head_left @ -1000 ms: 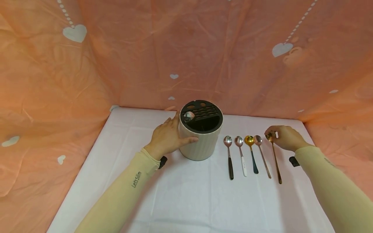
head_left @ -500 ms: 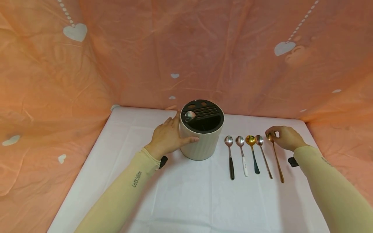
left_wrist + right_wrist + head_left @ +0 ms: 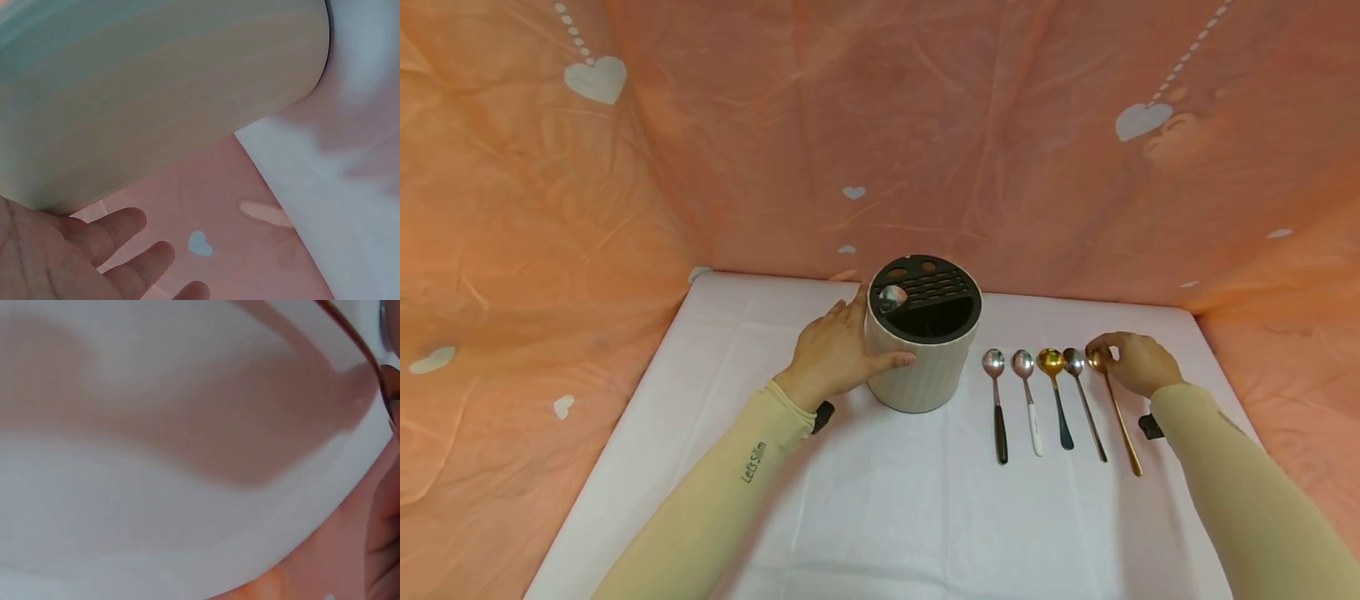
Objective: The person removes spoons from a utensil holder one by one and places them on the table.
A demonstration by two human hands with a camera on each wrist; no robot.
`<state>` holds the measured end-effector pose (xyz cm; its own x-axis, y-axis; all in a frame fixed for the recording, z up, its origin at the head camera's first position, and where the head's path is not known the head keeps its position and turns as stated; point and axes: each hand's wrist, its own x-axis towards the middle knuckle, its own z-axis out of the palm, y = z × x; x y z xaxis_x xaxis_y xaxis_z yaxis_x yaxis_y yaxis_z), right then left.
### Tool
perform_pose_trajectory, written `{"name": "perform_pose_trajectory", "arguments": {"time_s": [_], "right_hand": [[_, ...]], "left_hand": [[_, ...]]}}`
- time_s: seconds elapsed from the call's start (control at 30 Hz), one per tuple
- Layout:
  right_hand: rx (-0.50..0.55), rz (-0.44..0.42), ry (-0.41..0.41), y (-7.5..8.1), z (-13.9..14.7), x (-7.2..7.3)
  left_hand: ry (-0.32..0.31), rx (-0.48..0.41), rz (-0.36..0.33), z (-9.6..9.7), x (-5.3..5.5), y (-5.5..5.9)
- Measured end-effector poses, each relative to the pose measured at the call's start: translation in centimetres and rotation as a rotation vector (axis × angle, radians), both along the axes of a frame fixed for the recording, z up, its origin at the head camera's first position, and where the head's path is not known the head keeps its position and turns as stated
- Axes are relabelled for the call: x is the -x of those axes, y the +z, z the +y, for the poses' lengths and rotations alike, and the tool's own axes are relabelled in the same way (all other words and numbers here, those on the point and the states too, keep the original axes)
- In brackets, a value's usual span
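On the white cloth, the copper-coloured spoon is laid at the right end of a row, its handle pointed toward the person. The step in hand is judged to be the grasping or placing of this spoon; for a lift, a firm pinch would be called for. Its bowl is pinched between thumb and fingertips of the right hand; whether it is raised cannot be told. Four other spoons are lined up to its left. The pale holder is touched by the left hand, fingers extended beside it, thumb laid across its front. Over its black lid a silver spoon bowl is seen. Beyond, an orange backdrop is hung.
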<state>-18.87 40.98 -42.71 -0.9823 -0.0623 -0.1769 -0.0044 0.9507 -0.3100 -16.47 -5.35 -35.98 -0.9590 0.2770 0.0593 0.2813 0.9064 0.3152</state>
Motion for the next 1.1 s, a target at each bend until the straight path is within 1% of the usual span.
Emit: {"name": "perform_pose_trajectory", "arguments": {"time_s": [0.2,0.4,0.6,0.87,1.1], "right_hand": [[-0.014,-0.002,-0.013,-0.5,0.0,-0.3],[-0.045,0.035,-0.005,-0.6,0.0,-0.4],[-0.047,0.032,0.000,-0.9,0.3,-0.4],[-0.063,0.019,0.000,-0.4,0.5,-1.0],[-0.033,0.033,-0.028,0.1,0.4,-1.2]], "left_hand": [[0.007,-0.002,0.013,0.1,0.0,-0.1],[0.007,0.009,0.006,0.1,0.0,0.0],[0.004,0.011,0.001,0.2,0.0,0.1],[0.002,0.007,0.001,0.1,-0.1,0.0],[0.000,0.005,0.006,0.1,0.0,-0.1]]}}
